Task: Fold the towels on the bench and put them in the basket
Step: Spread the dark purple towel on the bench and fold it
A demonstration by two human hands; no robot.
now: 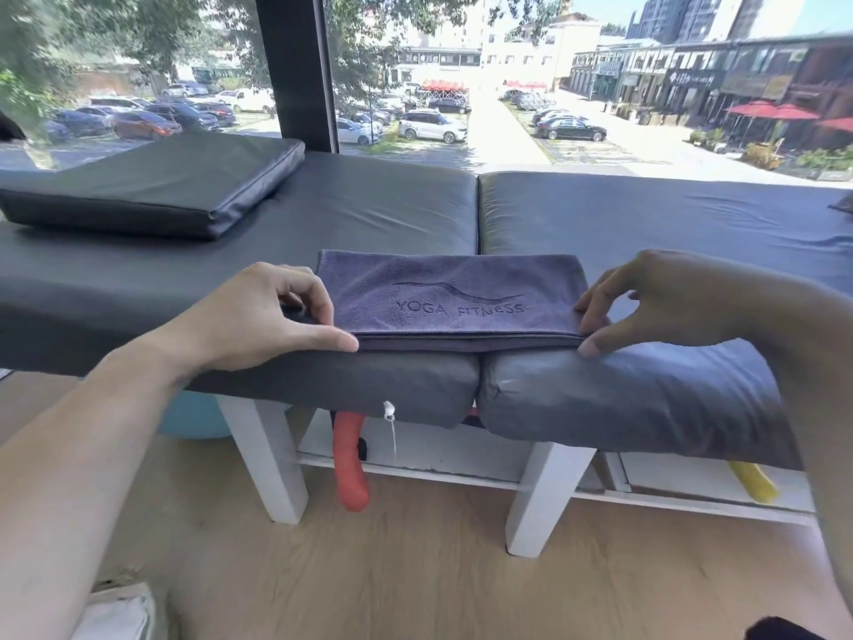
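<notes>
A purple towel marked "YOGA FITNESS" lies folded into a flat rectangle on the grey padded bench, close to its front edge and across the seam between two cushions. My left hand pinches the towel's near left corner between thumb and fingers. At the near right corner, my right hand pinches the folded layers in the same way. A white cloth item shows at the bottom left on the floor; I cannot tell if it is the basket.
A loose dark cushion lies on the bench at the back left. Under the bench, white legs and a shelf hold a red roll and a yellow one. A wooden floor lies below, and a large window stands behind.
</notes>
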